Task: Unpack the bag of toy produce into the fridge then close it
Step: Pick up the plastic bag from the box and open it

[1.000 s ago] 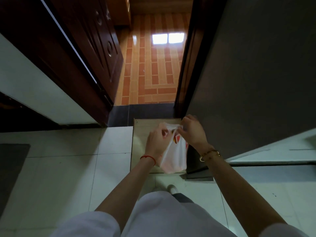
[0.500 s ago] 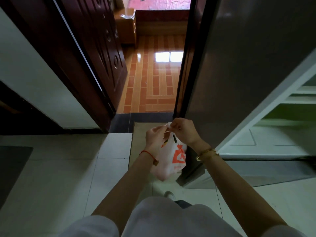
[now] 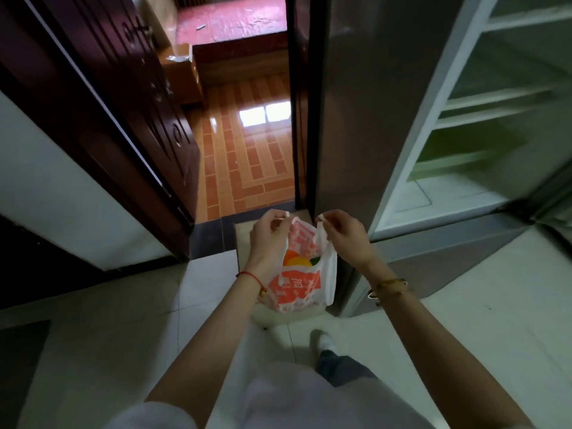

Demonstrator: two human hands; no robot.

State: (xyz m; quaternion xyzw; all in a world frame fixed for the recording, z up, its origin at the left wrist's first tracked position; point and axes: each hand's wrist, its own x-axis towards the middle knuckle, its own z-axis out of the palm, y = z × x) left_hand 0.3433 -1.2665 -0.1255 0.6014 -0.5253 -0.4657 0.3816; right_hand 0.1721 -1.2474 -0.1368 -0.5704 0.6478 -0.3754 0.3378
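The bag (image 3: 298, 270), thin white plastic with red-orange print, hangs in the air in front of the person, above the pale floor tiles (image 3: 123, 320) and just left of the open fridge (image 3: 483, 128). The left hand (image 3: 267, 239) pinches one handle loop and the right hand (image 3: 342, 236) pinches the other; the two hands are held apart, spreading the mouth open. Inside, orange, yellow and green shapes show, most likely the toy produce (image 3: 298, 261), though the view is too dim to tell the pieces apart. The fridge door (image 3: 365, 103) stands open between the bag and the shelves (image 3: 483, 106), which lie to the right.

Nothing looks unpacked yet, judging by the bare shelves in view. The main risk is the grip: each hand holds only a narrow strip of film by the fingertips, so once one hand lets go to reach in, the bag may sag to one side and spill pieces onto the tiles, where they could roll through the doorway (image 3: 244, 144). The door's edge, close to the bag, could also snag the plastic.
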